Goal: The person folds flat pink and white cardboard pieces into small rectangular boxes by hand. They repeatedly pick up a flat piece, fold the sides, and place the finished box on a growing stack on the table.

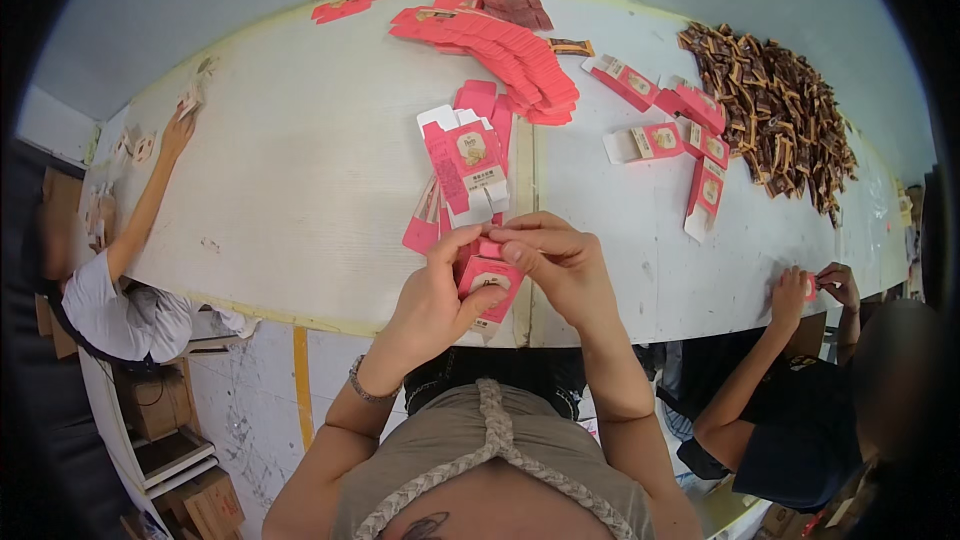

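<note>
Close to the table's front edge, a small pink carton [492, 285] is held between my two hands. My left hand [425, 305] wraps its left side, the thumb lying across the printed front. At the carton's upper end, my right hand [555, 260] pinches the pink flap with thumb and fingers. Just beyond my hands lies a loose stack of flattened pink cartons [465, 155], overlapping at angles with some white inner flaps showing. What is inside the held carton is hidden.
A fanned pile of flat pink cartons [510, 50] lies farther back. Several opened-out cartons [655, 142] sit to the right, beside a heap of brown wrapped bars [770, 110]. One co-worker's hand [178, 130] reaches in at left; another's hands [790, 295] hold a pink carton at right.
</note>
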A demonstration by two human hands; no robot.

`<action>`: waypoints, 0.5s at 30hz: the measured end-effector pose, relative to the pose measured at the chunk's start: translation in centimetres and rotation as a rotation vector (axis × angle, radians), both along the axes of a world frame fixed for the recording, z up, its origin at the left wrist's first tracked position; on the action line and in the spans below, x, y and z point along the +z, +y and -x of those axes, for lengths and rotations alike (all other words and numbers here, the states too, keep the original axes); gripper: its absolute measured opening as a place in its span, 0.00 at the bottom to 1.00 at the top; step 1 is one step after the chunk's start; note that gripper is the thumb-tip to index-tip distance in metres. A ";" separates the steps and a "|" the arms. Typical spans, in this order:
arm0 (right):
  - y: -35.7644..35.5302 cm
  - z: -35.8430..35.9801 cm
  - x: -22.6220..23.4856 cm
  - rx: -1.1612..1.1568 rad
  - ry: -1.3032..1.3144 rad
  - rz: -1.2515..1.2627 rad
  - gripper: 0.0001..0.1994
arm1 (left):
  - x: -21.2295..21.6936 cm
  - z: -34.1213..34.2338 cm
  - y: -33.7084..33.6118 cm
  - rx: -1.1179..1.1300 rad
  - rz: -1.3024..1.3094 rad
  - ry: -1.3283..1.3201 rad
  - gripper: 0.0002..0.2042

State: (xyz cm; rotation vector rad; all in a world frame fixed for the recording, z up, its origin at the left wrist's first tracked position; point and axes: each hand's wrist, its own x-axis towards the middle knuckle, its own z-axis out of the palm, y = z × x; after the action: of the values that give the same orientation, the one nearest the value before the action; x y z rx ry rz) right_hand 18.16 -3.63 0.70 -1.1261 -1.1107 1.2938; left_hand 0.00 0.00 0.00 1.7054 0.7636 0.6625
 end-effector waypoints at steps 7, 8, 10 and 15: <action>-2.6 1.3 0.7 -0.098 -0.160 -0.182 0.12 | -1.8 -0.5 -0.4 0.044 -0.122 -0.151 0.20; -2.8 1.6 0.7 -0.119 -0.189 -0.182 0.12 | -1.9 -0.4 -0.4 0.027 -0.100 -0.135 0.19; -3.0 -1.7 -1.7 -0.003 -0.226 -0.173 0.12 | -1.1 -0.5 0.2 -0.004 0.089 -0.063 0.19; -0.8 -8.9 -1.4 -0.898 -1.299 -0.254 0.16 | -1.8 -3.0 9.7 0.620 -0.215 0.219 0.27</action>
State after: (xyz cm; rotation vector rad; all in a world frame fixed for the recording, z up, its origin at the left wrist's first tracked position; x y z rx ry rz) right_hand 27.05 -4.40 -0.66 -1.9794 -1.2844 -0.4124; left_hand 3.01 9.69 -1.85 1.7530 1.4494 1.0150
